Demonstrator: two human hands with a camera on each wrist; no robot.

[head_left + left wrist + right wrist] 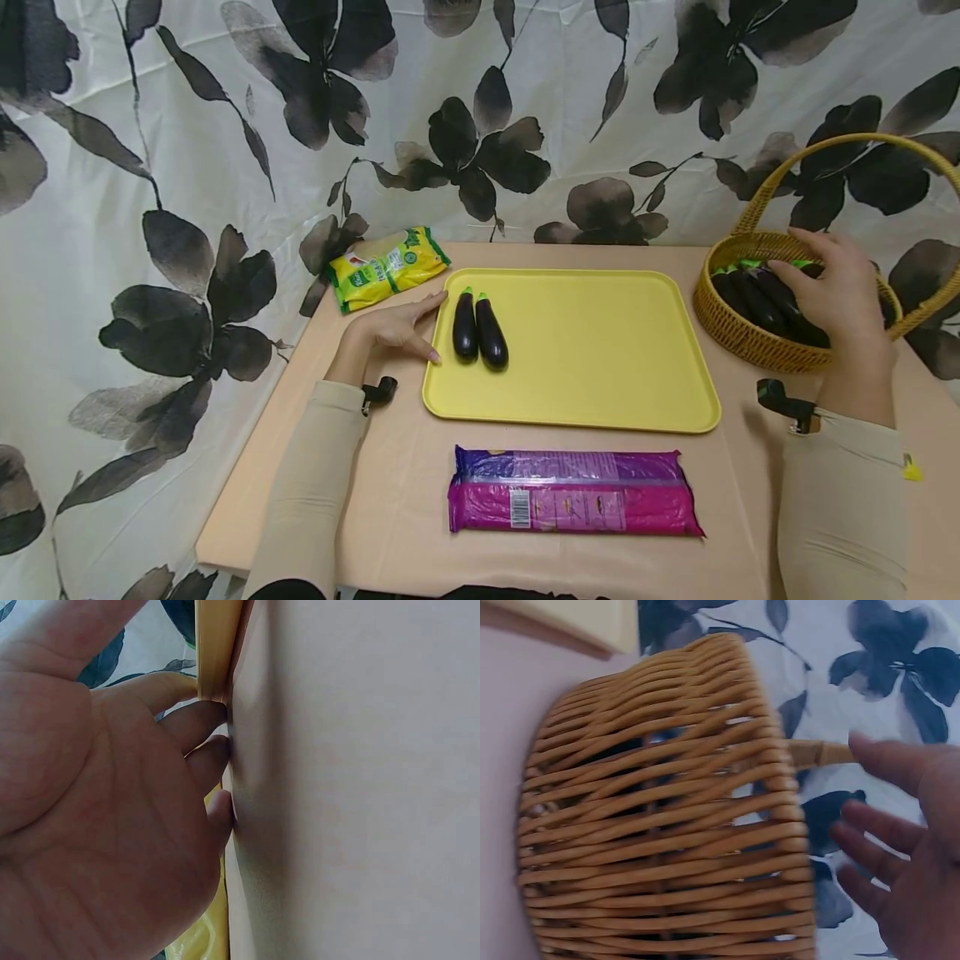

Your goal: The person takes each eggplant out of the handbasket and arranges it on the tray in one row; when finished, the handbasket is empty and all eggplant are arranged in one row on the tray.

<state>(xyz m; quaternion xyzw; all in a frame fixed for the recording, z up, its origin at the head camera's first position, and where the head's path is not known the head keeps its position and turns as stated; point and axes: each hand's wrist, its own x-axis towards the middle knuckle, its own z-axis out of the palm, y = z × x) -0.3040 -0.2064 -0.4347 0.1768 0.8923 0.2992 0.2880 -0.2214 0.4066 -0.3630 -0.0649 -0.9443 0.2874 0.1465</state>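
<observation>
A yellow tray (585,350) lies on the table, with two small dark eggplants (492,337) side by side near its left end. My left hand (393,327) touches the tray's left edge, thumb and fingers spread apart; the left wrist view shows its fingertips low against the table and the tray's side. At the right, a wicker basket (765,354) holds several more eggplants (757,304). Over the basket's opening hovers my right hand (843,283), fingers apart. In the right wrist view that hand (907,832) is beyond the basket rim and nothing shows in its grasp.
A yellow-green packet (390,268) lies at the table's back left corner. In front of the tray is a long purple and pink packet (573,492). The basket's tall arched handle (847,140) rises above the right hand. A floral curtain (225,167) hangs behind the table.
</observation>
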